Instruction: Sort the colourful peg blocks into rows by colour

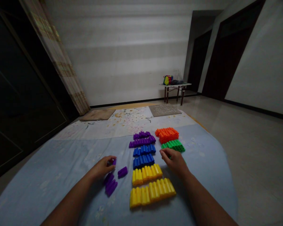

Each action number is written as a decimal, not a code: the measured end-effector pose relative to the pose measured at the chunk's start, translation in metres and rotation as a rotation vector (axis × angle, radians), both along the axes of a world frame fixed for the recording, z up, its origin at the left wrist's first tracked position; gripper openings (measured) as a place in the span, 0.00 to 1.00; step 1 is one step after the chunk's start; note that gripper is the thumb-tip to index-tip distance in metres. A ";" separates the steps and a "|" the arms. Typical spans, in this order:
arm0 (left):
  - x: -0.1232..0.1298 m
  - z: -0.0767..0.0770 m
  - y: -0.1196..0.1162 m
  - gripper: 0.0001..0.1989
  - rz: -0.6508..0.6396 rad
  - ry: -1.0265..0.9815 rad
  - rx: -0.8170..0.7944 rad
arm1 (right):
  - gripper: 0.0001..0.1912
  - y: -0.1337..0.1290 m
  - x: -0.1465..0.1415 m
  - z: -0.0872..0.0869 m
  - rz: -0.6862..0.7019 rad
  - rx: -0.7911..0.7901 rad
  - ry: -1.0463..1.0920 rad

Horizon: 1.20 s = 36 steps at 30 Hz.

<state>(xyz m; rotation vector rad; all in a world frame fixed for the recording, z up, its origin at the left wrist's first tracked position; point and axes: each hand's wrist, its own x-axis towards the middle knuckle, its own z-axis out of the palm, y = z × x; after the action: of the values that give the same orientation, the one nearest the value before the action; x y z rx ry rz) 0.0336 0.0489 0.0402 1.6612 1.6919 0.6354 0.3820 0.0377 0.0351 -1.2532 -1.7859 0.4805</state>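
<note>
So the left hand [103, 166] has its grip closed around a small purple ribbed plastic piece [114, 162], fingers curled over most of it. Right below it are two loose clumps of purple plastic tubes [111, 187], with a short purple plastic block [122, 172] by itself just to the right.

The right hand [175, 159] is by the green plastic tube stack [173, 145], its grip curled in with thumb and fingers close together. I can't tell if anything's tucked inside. Just beyond the green sits the orange plastic tube stack [167, 135]. Between the hands, near to far, run yellow tube rows [153, 192], blue tube rows [143, 160] and purple tube rows [142, 142].

What could go wrong, imo: the left fingers cover so much of that piece that it could come down crooked or slip. Those loose clumps are close enough for the wrist to knock around. Dragging the right forearm inward could skew the yellow rows, and any tug on the soft-looking pale blue floral cloth [68, 169] could shift everything on it.
</note>
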 end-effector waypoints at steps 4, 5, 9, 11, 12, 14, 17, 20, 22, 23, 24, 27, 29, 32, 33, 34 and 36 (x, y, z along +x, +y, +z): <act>0.002 0.009 0.002 0.22 -0.004 0.011 -0.044 | 0.15 0.000 0.000 0.000 -0.010 -0.012 -0.001; 0.003 0.010 0.002 0.22 -0.004 0.011 -0.051 | 0.15 0.000 0.000 0.000 -0.009 -0.015 0.004; 0.005 0.007 0.009 0.21 -0.021 0.003 -0.017 | 0.14 0.001 0.000 0.000 -0.004 -0.019 0.027; 0.010 0.006 0.016 0.21 -0.018 -0.008 0.035 | 0.14 0.001 -0.001 -0.001 -0.008 -0.014 0.027; 0.014 0.007 0.021 0.21 -0.016 -0.014 0.070 | 0.14 0.001 -0.001 -0.001 -0.012 -0.012 0.024; 0.024 0.008 0.034 0.22 -0.020 -0.024 0.134 | 0.14 0.001 -0.001 -0.002 -0.017 -0.012 0.017; 0.042 0.010 0.057 0.23 -0.046 -0.041 0.178 | 0.14 0.001 -0.001 -0.003 -0.014 -0.009 0.008; 0.057 0.009 0.079 0.23 -0.077 -0.058 0.177 | 0.13 0.002 -0.001 -0.004 -0.013 -0.001 0.004; 0.062 0.006 0.091 0.22 -0.094 -0.067 0.162 | 0.13 0.003 -0.001 -0.004 -0.017 0.000 -0.002; 0.064 0.005 0.096 0.22 -0.101 -0.071 0.151 | 0.13 0.003 0.000 -0.004 -0.020 0.003 -0.005; 0.065 0.003 0.100 0.23 -0.108 -0.076 0.138 | 0.13 0.003 0.000 -0.005 -0.021 0.005 -0.009; 0.066 0.000 0.107 0.23 -0.129 -0.093 0.089 | 0.13 0.004 0.000 -0.006 -0.027 0.013 -0.020; 0.066 0.000 0.110 0.23 -0.144 -0.107 0.063 | 0.14 0.004 0.000 -0.006 -0.027 0.015 -0.026; 0.068 -0.001 0.114 0.23 -0.160 -0.125 0.045 | 0.14 0.005 0.000 -0.008 -0.025 0.027 -0.028; 0.069 -0.002 0.115 0.24 -0.163 -0.130 0.043 | 0.14 0.005 0.000 -0.008 -0.025 0.030 -0.029; 0.070 -0.002 0.116 0.25 -0.163 -0.134 0.045 | 0.14 0.005 -0.001 -0.009 -0.026 0.031 -0.029; 0.071 -0.003 0.116 0.27 -0.150 -0.142 0.057 | 0.14 0.005 -0.001 -0.010 -0.028 0.028 -0.033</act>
<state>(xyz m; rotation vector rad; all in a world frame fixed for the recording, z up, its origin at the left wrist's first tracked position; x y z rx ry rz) 0.1047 0.1647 0.0375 1.7216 1.4471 0.7170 0.3812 0.0430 0.0249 -1.2721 -1.7945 0.4201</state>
